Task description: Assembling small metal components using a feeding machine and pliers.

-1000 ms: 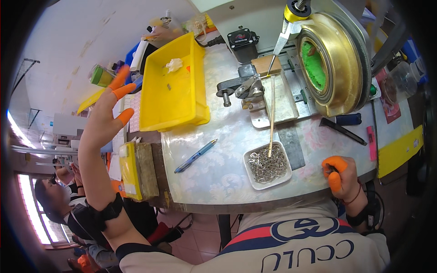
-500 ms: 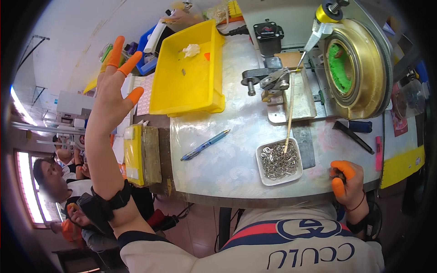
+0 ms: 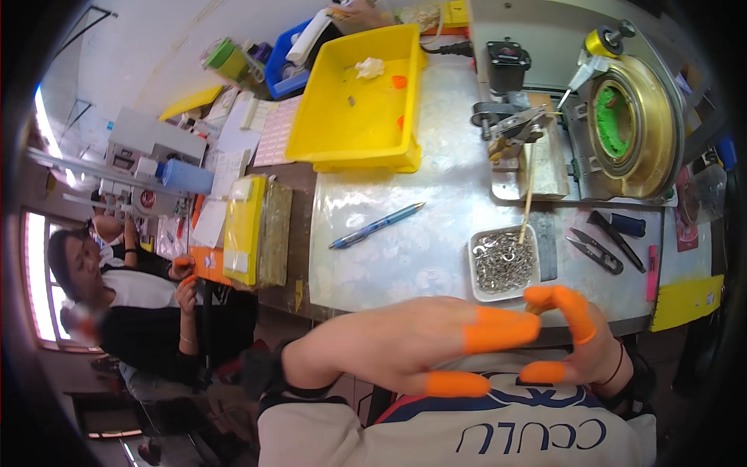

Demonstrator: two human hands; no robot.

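Note:
My left hand [image 3: 397, 338], with orange finger cots, reaches across the front of the table. Its fingers are stretched out and its thumb lies apart; I see nothing held in it. Facing it, my right hand [image 3: 587, 346] has its orange-capped fingers curved and spread apart, with nothing visible between them. One right fingertip meets or overlaps the left fingertips; I cannot tell whether they touch. Just beyond the hands stands a white square dish [image 3: 506, 268] full of small silvery metal pieces. A thin wooden stick [image 3: 529, 198] leans from it towards a clamp fixture [image 3: 517, 128].
Black thread snips [image 3: 597, 251], a black knife-like tool [image 3: 618, 237] and a pink marker [image 3: 651, 272] lie at the right. A blue pen [image 3: 377, 226] lies mid-table, before a yellow tray [image 3: 358, 159]. A brass-coloured wheel [image 3: 654, 128] stands back right. A co-worker [image 3: 117, 288] sits at the left.
My left hand has swung down from the upper left to the front, near my right hand. Thread snips now lie on the table at the right. The view has shifted.

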